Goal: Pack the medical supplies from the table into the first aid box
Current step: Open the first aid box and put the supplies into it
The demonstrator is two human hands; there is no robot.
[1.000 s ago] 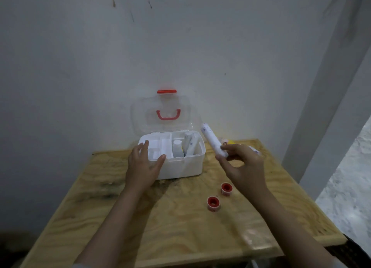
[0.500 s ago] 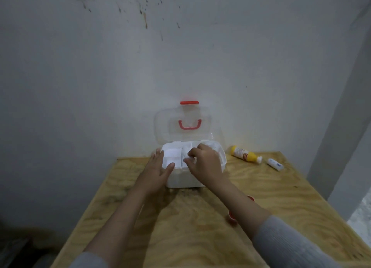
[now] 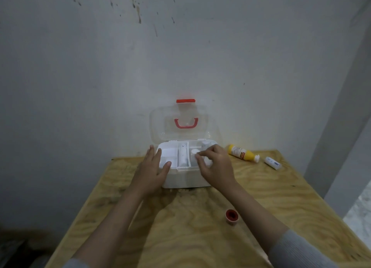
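Head view. The open box (image 3: 185, 175) stands at the far middle of the table (image 3: 200, 237), its clear lid (image 3: 180, 125) raised against the wall. The left hand (image 3: 151, 170) lies flat and open against the box's left near corner, fingers spread, thumb over the rim, gripping nothing but bracing the box. The right hand (image 3: 215, 165) hovers over the right compartment with fingers curled together; whether they pinch anything cannot be told, since its back covers what lies beneath. A white tube (image 3: 182, 155) lies in the middle compartment.

Supplies outside the box: a yellow bottle (image 3: 242, 153) on its side at the far right, a small white roll (image 3: 272, 163) just beyond it to the right, and a red roll (image 3: 232, 216) near the right forearm.

Judged step: settling an item into the right compartment. It is best done by keeping the left hand pressed so the light box does not slide, laying the item along the divider and leaving room for the bottle.

Hard to make out: the white contents blur against the white walls, so the left compartment's items cannot be identified. The labels are unreadable. The forearm may hide other things on the table.
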